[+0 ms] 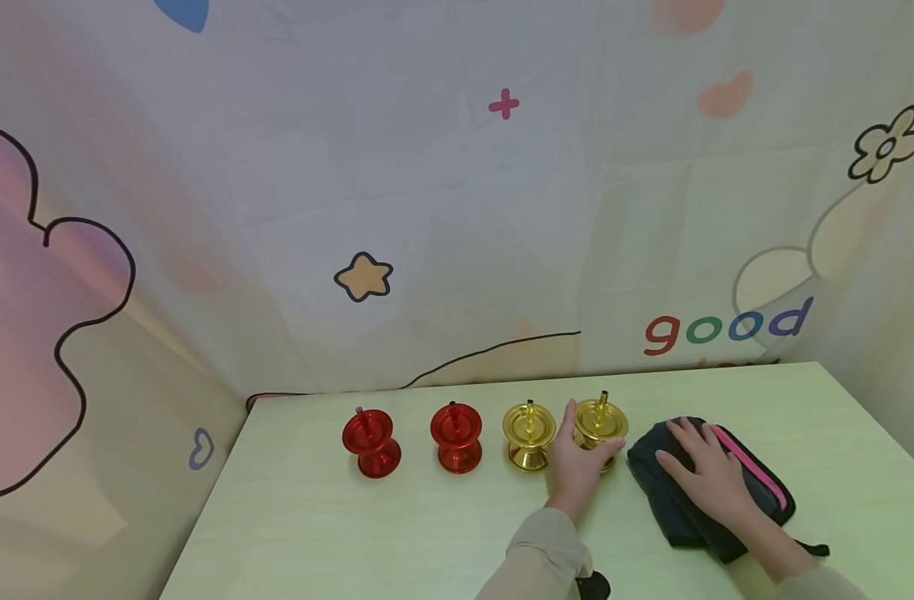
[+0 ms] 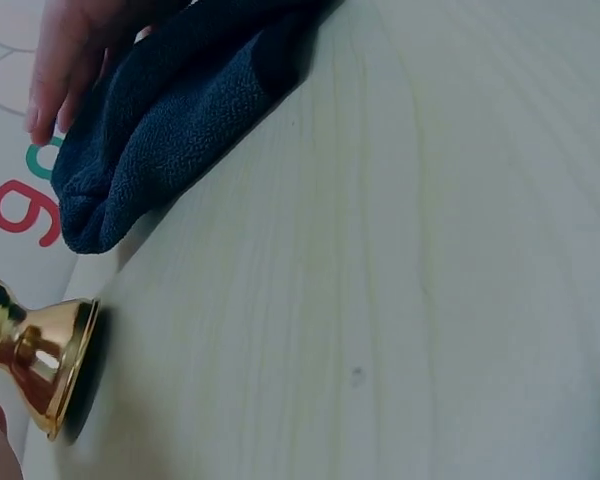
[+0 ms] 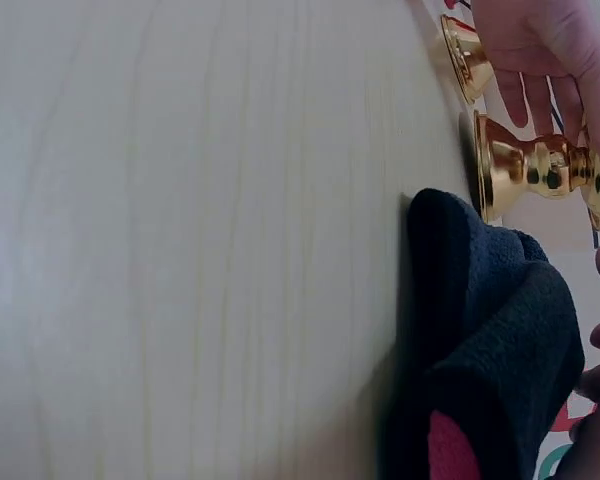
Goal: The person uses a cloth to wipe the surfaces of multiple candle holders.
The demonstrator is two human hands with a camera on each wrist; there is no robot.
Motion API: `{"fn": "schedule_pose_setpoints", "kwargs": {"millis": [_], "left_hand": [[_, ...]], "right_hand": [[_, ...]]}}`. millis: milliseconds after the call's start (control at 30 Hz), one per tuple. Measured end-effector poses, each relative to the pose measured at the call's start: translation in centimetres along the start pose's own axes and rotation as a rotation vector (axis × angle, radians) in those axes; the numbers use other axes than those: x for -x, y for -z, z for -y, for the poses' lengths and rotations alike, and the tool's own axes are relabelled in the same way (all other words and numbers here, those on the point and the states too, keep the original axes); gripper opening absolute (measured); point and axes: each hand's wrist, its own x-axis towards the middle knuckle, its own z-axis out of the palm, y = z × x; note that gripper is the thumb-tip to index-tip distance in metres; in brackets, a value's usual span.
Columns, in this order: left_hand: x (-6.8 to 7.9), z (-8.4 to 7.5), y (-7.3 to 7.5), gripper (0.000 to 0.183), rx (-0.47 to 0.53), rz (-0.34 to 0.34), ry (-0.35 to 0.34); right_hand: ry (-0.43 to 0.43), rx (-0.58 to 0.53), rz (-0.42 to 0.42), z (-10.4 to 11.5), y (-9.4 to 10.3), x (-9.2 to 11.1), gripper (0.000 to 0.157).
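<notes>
My left hand point(image 1: 575, 465) is at the rightmost gold candle holder point(image 1: 601, 422), thumb across its front and fingers on its left side. The right wrist view shows that candle holder point(image 3: 530, 168) upright, the left thumb at its upper dish and the fingers behind its stem. Its base point(image 2: 55, 365) is close over the tabletop. Flat on a folded dark cloth point(image 1: 670, 500) with a pink stripe lies my right hand point(image 1: 707, 479), fingers spread. In the left wrist view, the cloth point(image 2: 180, 130) looks fluffy, like a towel.
Left of my left hand stands another gold candle holder point(image 1: 528, 435). Two red candle holders point(image 1: 457, 437) continue the row leftward on the pale wooden table point(image 1: 314, 533). Behind the table hangs a printed cloth backdrop point(image 1: 457, 208). A black strap end point(image 1: 812, 548) pokes out beside the right forearm.
</notes>
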Motion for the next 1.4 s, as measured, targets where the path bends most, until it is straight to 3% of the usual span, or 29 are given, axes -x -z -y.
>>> {"fn": "schedule_pose_setpoints", "kwargs": {"millis": [167,433,567,733,1033,1133,1267,1400], "left_hand": [[-0.2,-0.1,0.6,0.085,-0.095,0.054,-0.020],[0.0,0.1,1.8,0.092,-0.175,0.164,0.026],[0.5,0.1,2.6,0.093,-0.242,0.254,-0.031],[2.0,-0.7,4.2,0.093,-0.396,0.414,-0.094],[3.4,-3.7,9.5,0.089,-0.578,0.756,-0.159],[3.8,-4.3,11.9,0.086,-0.664,0.826,-0.197],[4.0,-5.0,15.2,0.081,-0.761,0.841,-0.256],[3.6,-5.3,18.2,0.077,-0.854,0.779,-0.384]], "right_hand": [[0.059,0.072,-0.050,0.2,0.5,0.4,0.065],[0.095,0.103,-0.076,-0.6,1.6,0.6,0.064],[0.112,0.114,-0.069,-1.0,1.9,0.6,0.064],[0.176,0.099,-0.072,-1.2,2.7,0.6,0.064],[0.247,0.150,-0.046,-1.0,4.4,0.8,0.069],[0.263,0.172,-0.034,-0.8,5.0,0.8,0.070],[0.303,0.203,-0.050,-0.7,5.5,0.9,0.070],[0.328,0.256,-0.071,-0.5,6.1,0.8,0.073]]}}
